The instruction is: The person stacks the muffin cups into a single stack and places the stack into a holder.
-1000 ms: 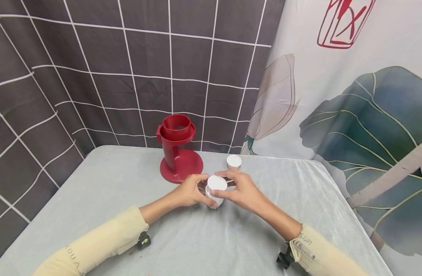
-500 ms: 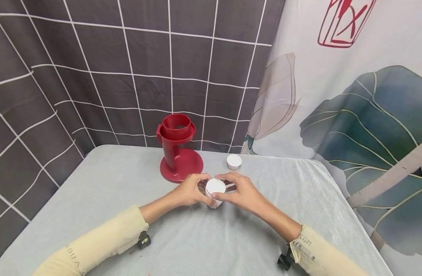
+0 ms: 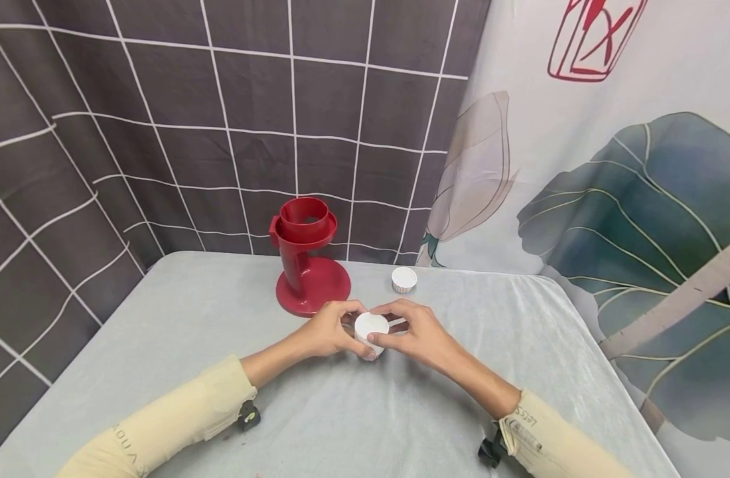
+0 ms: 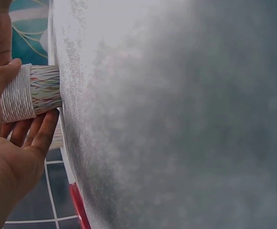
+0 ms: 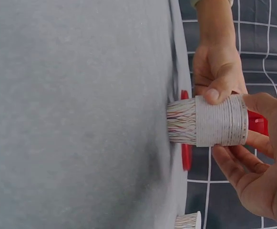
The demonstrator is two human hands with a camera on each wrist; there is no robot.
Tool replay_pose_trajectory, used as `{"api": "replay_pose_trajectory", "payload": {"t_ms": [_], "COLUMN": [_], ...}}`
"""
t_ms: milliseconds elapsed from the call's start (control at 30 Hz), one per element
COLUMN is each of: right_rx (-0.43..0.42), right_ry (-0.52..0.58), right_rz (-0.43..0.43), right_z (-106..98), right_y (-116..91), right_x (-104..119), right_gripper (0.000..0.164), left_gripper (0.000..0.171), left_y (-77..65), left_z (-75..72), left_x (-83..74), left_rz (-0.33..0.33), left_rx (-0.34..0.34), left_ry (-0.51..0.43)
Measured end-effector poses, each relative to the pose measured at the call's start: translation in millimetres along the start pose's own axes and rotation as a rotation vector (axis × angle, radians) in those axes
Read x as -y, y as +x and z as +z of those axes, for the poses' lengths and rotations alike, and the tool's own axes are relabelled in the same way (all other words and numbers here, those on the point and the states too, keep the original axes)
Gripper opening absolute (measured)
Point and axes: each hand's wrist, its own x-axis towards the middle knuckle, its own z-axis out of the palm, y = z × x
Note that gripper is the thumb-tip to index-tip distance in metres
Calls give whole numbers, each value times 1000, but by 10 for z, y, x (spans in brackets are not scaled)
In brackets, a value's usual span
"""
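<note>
In the middle of the table stands a stack of white paper baking cups point(image 3: 371, 324), upright and nested. The right wrist view shows several layered rims above a pleated base point(image 5: 181, 121) with thin coloured lines. My left hand point(image 3: 332, 330) grips the stack from the left, its thumb point(image 5: 214, 95) on the side near me and its fingers behind. From the right, my right hand point(image 3: 413, 328) holds the upper rim between thumb and fingers. Its thumb tip is at the top cup's near edge in the head view. Fingers partly cover the stack's sides.
A smaller stack or single white baking cup point(image 3: 404, 280) stands behind my right hand. Behind my left hand is a red plastic stand point(image 3: 305, 265) with a round base and an open ring on top. Pale cloth covers the table point(image 3: 460, 398); patterned curtains hang behind.
The top baking cup in my right hand has come down and slightly left, from raised and offset over the stack to nested on it. My left hand has stayed round the stack.
</note>
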Motion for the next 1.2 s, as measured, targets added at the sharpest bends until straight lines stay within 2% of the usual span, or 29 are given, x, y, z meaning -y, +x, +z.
{"api": "replay_pose_trajectory", "payload": {"t_ms": [267,900,1200], "right_rx": [40,34,42], "right_ry": [5,-33,-10], "right_rz": [45,64,97], "right_z": [-30,-38,-40], "right_y": [65,38,47], "right_x": [24,85,73], "right_gripper": [41,43,44], "left_gripper": [43,43,43], "left_y": [16,2,7], "left_z": [-2,4,6], "left_x": [28,1,20], "left_rz": [2,-14,-16], "left_rx": [-12,-13,-3], "left_ry": [-13,-8,-18]}}
